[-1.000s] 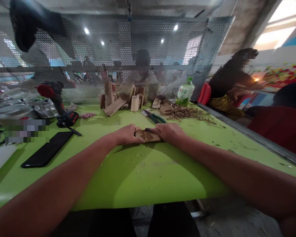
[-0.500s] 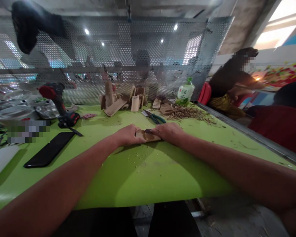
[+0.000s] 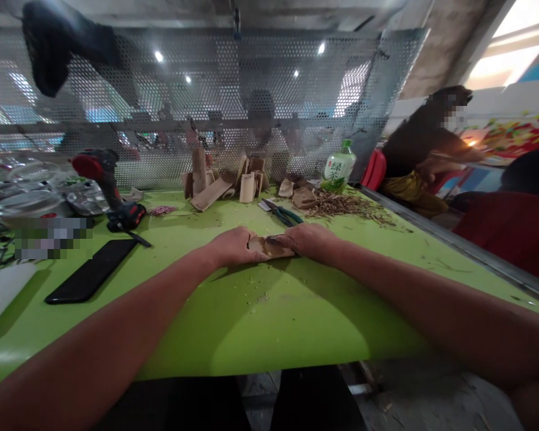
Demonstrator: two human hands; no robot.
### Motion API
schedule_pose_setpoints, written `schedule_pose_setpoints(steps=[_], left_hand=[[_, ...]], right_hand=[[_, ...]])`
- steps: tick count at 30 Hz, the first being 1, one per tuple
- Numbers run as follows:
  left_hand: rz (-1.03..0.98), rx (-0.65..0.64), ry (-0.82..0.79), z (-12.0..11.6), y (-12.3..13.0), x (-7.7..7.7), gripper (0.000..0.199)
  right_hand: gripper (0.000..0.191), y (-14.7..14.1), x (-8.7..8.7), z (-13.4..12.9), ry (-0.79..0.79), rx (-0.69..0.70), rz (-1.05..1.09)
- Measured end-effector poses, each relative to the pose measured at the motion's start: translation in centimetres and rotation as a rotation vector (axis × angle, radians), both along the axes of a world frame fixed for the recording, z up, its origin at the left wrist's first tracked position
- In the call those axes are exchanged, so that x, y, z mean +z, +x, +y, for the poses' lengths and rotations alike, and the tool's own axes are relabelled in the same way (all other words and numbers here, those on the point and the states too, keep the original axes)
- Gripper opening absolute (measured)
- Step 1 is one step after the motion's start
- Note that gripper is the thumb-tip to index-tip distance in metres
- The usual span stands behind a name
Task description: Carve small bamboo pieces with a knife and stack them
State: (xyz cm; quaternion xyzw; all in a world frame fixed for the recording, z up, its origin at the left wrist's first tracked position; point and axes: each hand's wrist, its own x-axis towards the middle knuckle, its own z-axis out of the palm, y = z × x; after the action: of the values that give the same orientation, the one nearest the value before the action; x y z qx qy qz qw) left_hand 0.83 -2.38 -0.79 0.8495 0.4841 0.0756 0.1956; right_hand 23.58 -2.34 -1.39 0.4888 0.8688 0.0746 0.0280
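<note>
Left hand and right hand, little changed from a moment earlier, with fingers clamped on both ends of a folded kraft-paper piece lying mid-way across the green tabletop, green-handled pliers just beyond.

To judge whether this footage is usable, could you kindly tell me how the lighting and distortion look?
In the head view, the green table bows from wide-angle distortion; in that view, the upper-right window is blown out, the perforated metal screen catches glare, and the left hand and right hand throw shadow onto the table.
</note>
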Motion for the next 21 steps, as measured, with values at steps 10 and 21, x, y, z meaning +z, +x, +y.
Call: schedule_pose_setpoints(steps=[10, 21], left_hand=[[0.075, 0.098, 0.04, -1.0, 0.7, 0.2, 0.05], [0.014, 0.044, 0.014, -0.6, 0.5, -0.4, 0.047]], right_hand=[[0.033, -0.9, 0.6, -1.1, -0.035, 0.024, -0.12], [0.049, 0.0, 0.2, -0.4, -0.13, -0.201, 0.164]])
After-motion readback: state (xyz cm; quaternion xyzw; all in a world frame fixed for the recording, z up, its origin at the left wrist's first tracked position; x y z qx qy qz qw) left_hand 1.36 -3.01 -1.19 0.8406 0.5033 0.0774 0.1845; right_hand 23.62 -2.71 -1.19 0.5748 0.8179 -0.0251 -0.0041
